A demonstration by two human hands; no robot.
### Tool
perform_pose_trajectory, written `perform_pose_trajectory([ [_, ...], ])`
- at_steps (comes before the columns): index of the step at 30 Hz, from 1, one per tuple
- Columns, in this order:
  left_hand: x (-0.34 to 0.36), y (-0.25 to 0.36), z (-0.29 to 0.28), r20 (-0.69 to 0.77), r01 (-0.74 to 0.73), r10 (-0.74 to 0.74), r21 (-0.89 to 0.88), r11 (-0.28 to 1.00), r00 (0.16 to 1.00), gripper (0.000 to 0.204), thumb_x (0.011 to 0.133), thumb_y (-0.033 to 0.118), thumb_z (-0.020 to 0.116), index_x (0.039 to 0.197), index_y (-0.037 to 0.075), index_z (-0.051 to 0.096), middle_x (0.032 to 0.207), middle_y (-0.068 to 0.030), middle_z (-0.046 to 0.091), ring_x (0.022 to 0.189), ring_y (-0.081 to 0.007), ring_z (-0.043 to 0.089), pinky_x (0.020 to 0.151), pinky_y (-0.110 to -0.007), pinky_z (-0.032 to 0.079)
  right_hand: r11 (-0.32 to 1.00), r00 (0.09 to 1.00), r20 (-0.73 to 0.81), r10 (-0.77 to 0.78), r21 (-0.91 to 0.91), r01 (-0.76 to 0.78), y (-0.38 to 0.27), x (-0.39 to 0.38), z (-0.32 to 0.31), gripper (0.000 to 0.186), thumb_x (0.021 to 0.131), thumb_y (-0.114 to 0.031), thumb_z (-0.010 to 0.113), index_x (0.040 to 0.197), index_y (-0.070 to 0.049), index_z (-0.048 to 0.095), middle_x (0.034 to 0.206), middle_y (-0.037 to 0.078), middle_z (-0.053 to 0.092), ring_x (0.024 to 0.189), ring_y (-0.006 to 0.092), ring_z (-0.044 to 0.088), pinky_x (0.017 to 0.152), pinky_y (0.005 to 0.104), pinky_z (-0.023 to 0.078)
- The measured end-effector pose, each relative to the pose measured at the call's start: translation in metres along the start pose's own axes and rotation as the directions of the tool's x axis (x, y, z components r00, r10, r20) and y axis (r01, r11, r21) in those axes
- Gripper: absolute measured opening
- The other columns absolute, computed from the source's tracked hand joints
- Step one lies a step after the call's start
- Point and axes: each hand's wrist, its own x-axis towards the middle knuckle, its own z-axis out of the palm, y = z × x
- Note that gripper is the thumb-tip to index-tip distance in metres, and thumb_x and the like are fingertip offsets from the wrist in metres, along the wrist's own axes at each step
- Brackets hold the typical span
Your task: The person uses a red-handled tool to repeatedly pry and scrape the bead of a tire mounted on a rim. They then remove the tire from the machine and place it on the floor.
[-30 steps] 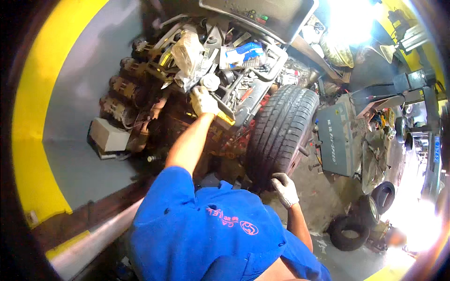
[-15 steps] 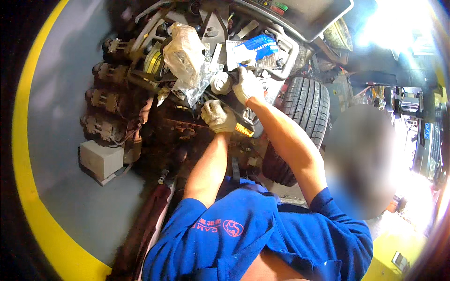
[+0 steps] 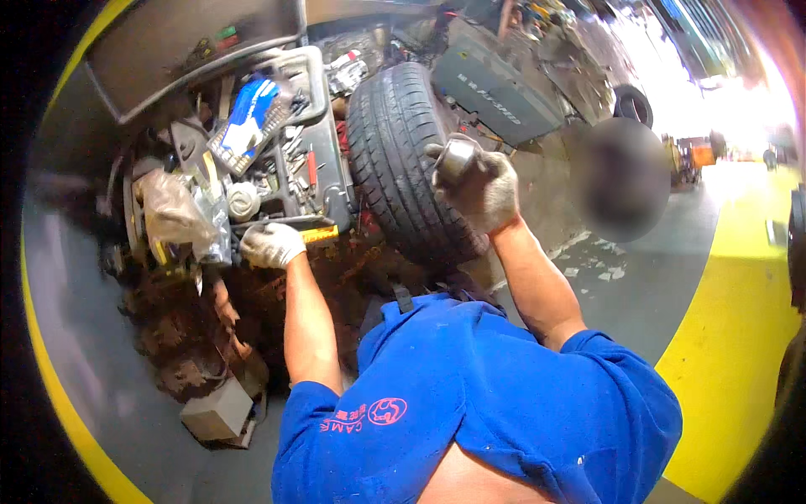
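My right hand [image 3: 495, 191], in a pale work glove, is raised over the right side of the tyre [image 3: 390, 143]. Its fingers are closed round a short, round metal part [image 3: 459, 154] with a shiny rim, whose exact kind I cannot make out. My left hand [image 3: 273, 245], gloved too, is curled at the near edge of a grey tool tray [image 3: 312, 139]; what its fingers close on is hidden. Beside it runs a yellow strip with dark marks [image 3: 321, 233]. Just beyond that hand sits a white round cap-like piece [image 3: 243, 202].
A blue-and-white packet [image 3: 254, 105], a red-handled tool [image 3: 311, 168] and small metal pieces lie in the tray. Left of these is a plastic-wrapped bundle [image 3: 175, 214]. A grey case [image 3: 495, 97] lies beyond the tyre, a pale box [image 3: 217, 412] at lower left. Another person, blurred, is at right.
My view has swung to the right. My right hand has left the tray and moved right past the tyre, now with the round metal part in it. My left hand stays at the tray's near edge.
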Motion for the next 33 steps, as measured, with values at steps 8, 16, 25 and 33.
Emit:
perform_pose_trajectory([
  [8, -0.003, -0.029, 0.029, -0.014, -0.003, 0.003, 0.008, 1.000, 1.000, 0.026, 0.083, 0.023, 0.059, 0.096, 0.001, 0.062, 0.108, -0.0253, 0.062, 0.103, -0.0439, 0.058, 0.094, -0.057, 0.045, 0.991, 0.833, -0.551, 0.048, 0.134, 0.031, -0.052, -0.025, -0.236, 0.021, 0.098, -0.032, 0.058, 0.107, -0.014, 0.067, 0.094, 0.005, 0.073, 0.074, 0.0245, 0.068, 0.059, 0.0412, 0.055],
  [16, -0.039, -0.013, 0.032, -0.044, 0.135, -0.130, 0.141, 0.981, 0.991, 0.039, 0.097, 0.039, 0.050, 0.107, 0.004, 0.064, 0.107, -0.0207, 0.064, 0.100, -0.0422, 0.063, 0.086, -0.057, 0.048, 0.983, 0.791, -0.584, 0.181, 0.077, -0.168, -0.021, 0.098, -0.402, 0.025, 0.093, -0.039, 0.065, 0.092, -0.014, 0.067, 0.079, 0.004, 0.064, 0.061, 0.0195, 0.058, 0.053, 0.0403, 0.048],
  [25, -0.032, -0.054, 0.035, 0.011, 0.025, -0.029, 0.241, 0.970, 1.000, 0.037, 0.098, 0.035, 0.048, 0.107, 0.000, 0.060, 0.112, -0.0231, 0.062, 0.100, -0.0414, 0.060, 0.085, -0.054, 0.047, 0.773, 0.818, -0.450, 0.359, -0.348, -0.531, -0.040, 0.188, -0.412, 0.031, 0.092, -0.043, 0.068, 0.103, -0.014, 0.068, 0.075, -0.002, 0.057, 0.059, 0.0096, 0.048, 0.046, 0.0290, 0.038],
  [33, -0.048, 0.015, 0.037, 0.283, -0.196, -0.029, 0.731, 0.653, 0.959, 0.020, 0.090, 0.024, 0.056, 0.087, 0.005, 0.064, 0.093, -0.0123, 0.060, 0.094, -0.0278, 0.058, 0.085, -0.045, 0.044, 0.092, 0.946, -0.294, 0.139, -0.947, -0.308, -0.036, 0.219, -0.426, 0.041, 0.105, -0.033, 0.045, 0.126, -0.003, 0.065, 0.125, 0.024, 0.068, 0.107, 0.0396, 0.067, 0.093, 0.0452, 0.053],
])
